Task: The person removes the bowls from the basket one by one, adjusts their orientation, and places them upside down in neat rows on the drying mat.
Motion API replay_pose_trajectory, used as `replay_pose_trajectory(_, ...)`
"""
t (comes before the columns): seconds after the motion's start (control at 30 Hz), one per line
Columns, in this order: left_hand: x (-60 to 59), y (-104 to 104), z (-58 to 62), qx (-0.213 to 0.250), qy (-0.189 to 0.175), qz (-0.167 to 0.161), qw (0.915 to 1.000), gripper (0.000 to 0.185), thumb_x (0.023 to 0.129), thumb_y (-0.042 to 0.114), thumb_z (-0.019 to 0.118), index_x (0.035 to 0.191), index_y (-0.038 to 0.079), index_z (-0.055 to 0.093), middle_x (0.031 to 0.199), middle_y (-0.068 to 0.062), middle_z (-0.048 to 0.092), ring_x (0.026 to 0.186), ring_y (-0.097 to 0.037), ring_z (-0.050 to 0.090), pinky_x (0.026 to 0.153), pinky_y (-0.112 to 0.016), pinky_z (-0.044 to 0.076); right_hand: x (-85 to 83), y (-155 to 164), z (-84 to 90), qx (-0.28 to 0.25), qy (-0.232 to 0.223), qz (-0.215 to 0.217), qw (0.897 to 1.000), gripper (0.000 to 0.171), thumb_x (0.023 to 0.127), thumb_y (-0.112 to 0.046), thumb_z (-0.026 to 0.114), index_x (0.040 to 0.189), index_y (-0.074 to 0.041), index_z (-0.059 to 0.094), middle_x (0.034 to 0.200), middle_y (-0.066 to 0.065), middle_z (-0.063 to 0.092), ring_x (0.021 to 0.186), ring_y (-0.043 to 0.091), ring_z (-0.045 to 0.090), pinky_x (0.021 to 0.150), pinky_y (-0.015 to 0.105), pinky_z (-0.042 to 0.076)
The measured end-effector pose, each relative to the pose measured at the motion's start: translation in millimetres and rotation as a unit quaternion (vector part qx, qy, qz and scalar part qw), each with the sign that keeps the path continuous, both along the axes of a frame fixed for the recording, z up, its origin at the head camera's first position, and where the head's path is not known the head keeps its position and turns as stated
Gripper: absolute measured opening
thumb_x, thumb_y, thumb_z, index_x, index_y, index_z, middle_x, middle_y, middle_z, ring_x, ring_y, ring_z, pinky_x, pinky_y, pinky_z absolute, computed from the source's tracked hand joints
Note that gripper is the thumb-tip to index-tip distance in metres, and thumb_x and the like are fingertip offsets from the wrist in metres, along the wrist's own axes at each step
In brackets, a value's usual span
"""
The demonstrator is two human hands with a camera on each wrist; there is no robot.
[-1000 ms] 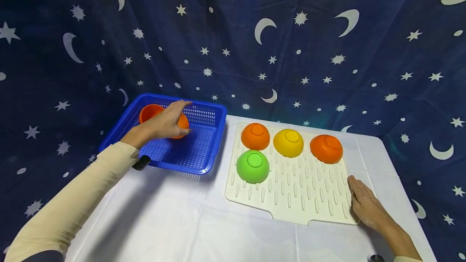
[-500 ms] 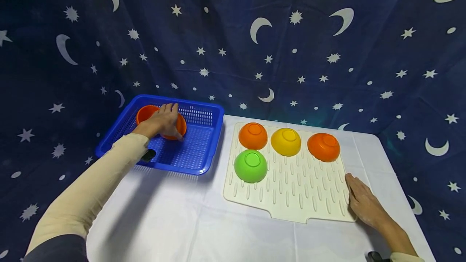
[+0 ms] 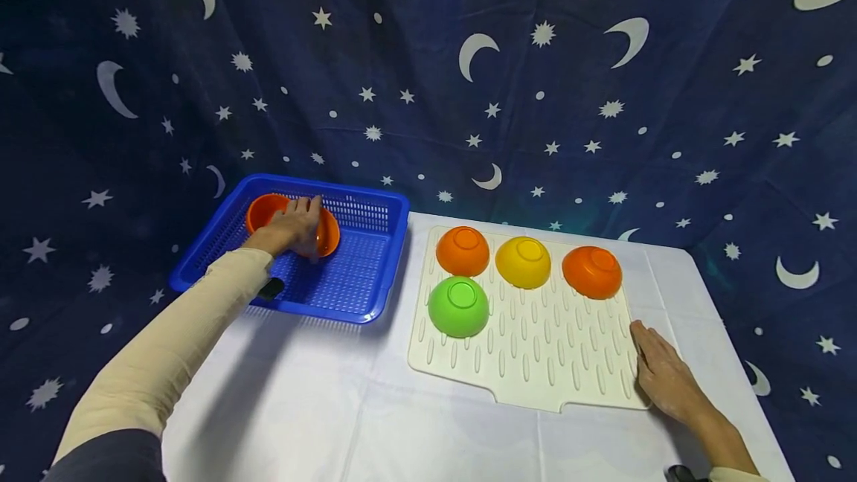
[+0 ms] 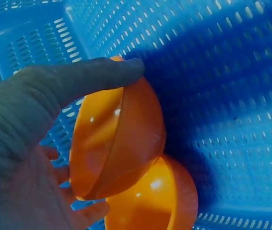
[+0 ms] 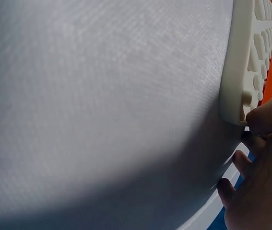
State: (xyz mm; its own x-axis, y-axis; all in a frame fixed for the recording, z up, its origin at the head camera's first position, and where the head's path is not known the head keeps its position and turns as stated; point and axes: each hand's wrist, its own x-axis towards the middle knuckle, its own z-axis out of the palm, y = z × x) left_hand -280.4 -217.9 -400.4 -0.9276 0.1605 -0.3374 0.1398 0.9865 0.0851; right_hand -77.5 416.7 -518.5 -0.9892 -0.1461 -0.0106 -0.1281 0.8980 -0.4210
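My left hand [image 3: 292, 227] reaches into a blue basket [image 3: 399, 251] and grips an orange bowl [image 3: 329, 233]. In the left wrist view the thumb lies across the rim of that tilted bowl, and the fingers curl at its other side. A second orange bowl [image 4: 183, 196] leans beside it, overlapping it from below. At the right, my right hand [image 3: 669, 378] rests with extended fingers against the side edge of a cream ribbed drying mat [image 3: 535, 341]. Its fingertips also show at the mat's corner in the right wrist view.
Upside-down bowls sit on the mat: an orange one [image 3: 463, 251], a yellow one [image 3: 524, 262] and a darker orange one [image 3: 592, 272] along the back, a green one [image 3: 458, 307] in front. A white cloth [image 3: 435, 430] covers the table. Behind hangs a dark blue star-patterned curtain [image 3: 428, 43].
My left hand has come down into the basket, and its spread thumb and fingers have closed on the orange bowl. The right hand stays at the mat's edge.
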Motion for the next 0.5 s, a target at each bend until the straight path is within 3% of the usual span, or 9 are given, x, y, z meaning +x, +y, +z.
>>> replay_pose_trajectory(0.37,1.6,-7.1,5.5,0.017,-0.001,0.01,0.9998,0.124,0.074,0.041,0.088,0.156,-0.008,0.01,0.149,-0.044,0.026,0.134,-0.06,0.03,0.112,-0.068,0.023,-1.4,-1.0,2.7,0.004,-0.001,0.001,1.0,0.053,0.107,-0.011,0.035,0.152,0.015,0.025,0.153,0.039,0.028,0.139,0.058,0.023,0.11,0.07,0.018)
replay_pose_trajectory(0.5,6.4,-5.8,8.3,0.043,0.026,0.003,0.9987,0.122,0.074,0.047,0.086,0.155,-0.009,0.013,0.148,-0.042,0.03,0.134,-0.058,0.033,0.112,-0.068,0.023,-0.1,-1.3,3.0,0.005,-0.004,0.001,1.0,0.052,0.107,-0.01,0.035,0.152,0.016,0.025,0.152,0.039,0.028,0.139,0.058,0.023,0.112,0.068,0.016)
